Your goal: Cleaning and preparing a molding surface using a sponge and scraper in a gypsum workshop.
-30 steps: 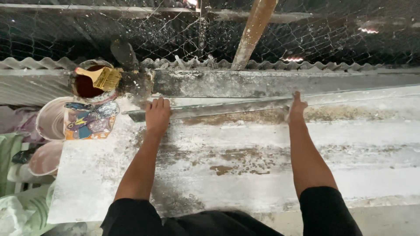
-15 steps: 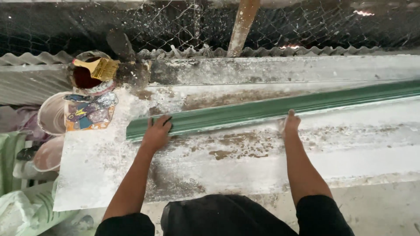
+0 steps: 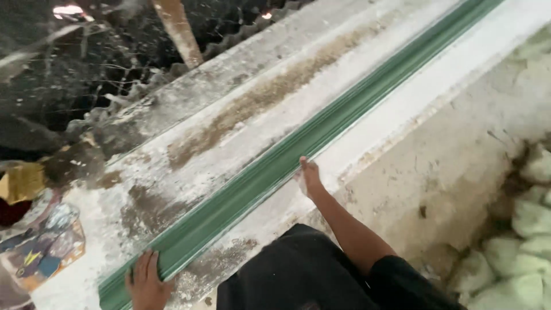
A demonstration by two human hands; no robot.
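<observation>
Both hands, left hand (image 3: pixel 148 280) and right hand (image 3: pixel 309 175), lay flat and open on the green ridged strip (image 3: pixel 298 152), positioning it; next, careful alignment seemed needed.

The long green strip (image 3: pixel 287 163) runs out of view past the top edge and the bottom left corner, so neither end shows. My left hand (image 3: pixel 148 281) is cut by the bottom edge at the wrist. The yellow brush (image 3: pixel 22 182) and the printed paper (image 3: pixel 49 247) at the left are blurred and partly cropped.
</observation>
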